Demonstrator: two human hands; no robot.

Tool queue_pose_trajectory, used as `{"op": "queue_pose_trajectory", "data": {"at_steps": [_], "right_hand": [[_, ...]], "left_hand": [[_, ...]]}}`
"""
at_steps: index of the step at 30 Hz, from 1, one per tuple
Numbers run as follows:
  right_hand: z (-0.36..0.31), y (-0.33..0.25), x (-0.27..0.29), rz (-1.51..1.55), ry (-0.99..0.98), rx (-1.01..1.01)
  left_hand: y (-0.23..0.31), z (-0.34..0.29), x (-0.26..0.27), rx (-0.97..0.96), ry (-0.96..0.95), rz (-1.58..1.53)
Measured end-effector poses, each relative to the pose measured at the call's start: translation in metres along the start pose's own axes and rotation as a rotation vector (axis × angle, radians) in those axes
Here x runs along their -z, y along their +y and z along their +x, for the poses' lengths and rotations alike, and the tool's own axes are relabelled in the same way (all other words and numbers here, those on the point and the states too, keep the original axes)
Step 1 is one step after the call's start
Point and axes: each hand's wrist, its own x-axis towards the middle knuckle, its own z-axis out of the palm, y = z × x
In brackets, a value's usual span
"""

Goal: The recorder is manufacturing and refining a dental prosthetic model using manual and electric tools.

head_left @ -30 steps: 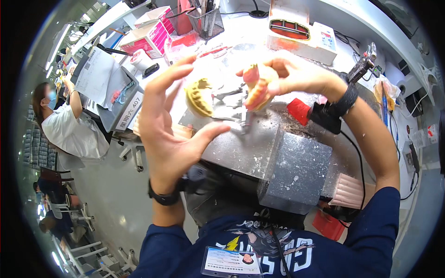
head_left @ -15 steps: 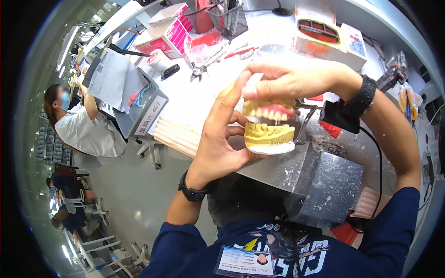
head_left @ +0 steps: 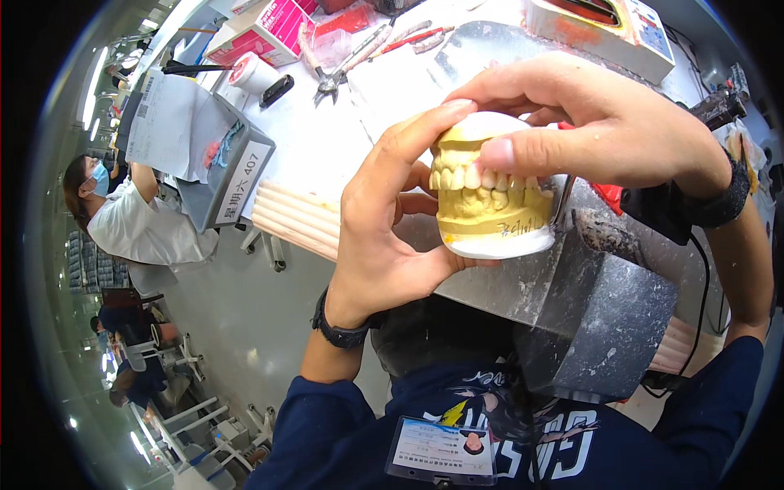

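Yellow upper cast (head_left: 457, 153) and lower cast (head_left: 490, 227) now sit together as one closed pair — a second ago they are spread apart with the left hand (head_left: 377, 233) off them, and half a second ago a gap shows between the rows of teeth. The upper teeth (head_left: 447, 178) now overlap the lower row and seem to meet it, so the two halves can be held as a single piece. The left hand grasps the pair from the side, its index finger up at the upper cast and its thumb under the white base of the lower one. The right hand (head_left: 604, 131) grips the upper cast from above, its thumb laid across the front — most of the gum there is covered. A thin metal wire (head_left: 563, 200) stands just beside the casts, which are held up over the counter (head_left: 498, 291).
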Motion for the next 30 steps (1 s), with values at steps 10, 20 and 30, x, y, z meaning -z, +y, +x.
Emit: {"op": "queue_pose_trajectory", "data": {"at_steps": [10,20,30], "right_hand": [[-0.001,0.005,0.0,0.179,-0.014,0.004],[-0.004,0.0,0.014,0.212,-0.046,0.004],[0.005,0.022,-0.015,0.309,0.013,0.205]], "left_hand": [[0.008,0.002,0.006,-0.003,-0.064,0.062],[0.033,0.009,0.001,0.052,0.041,-0.114],[0.014,0.002,0.011,-0.003,-0.023,-0.002]]}}
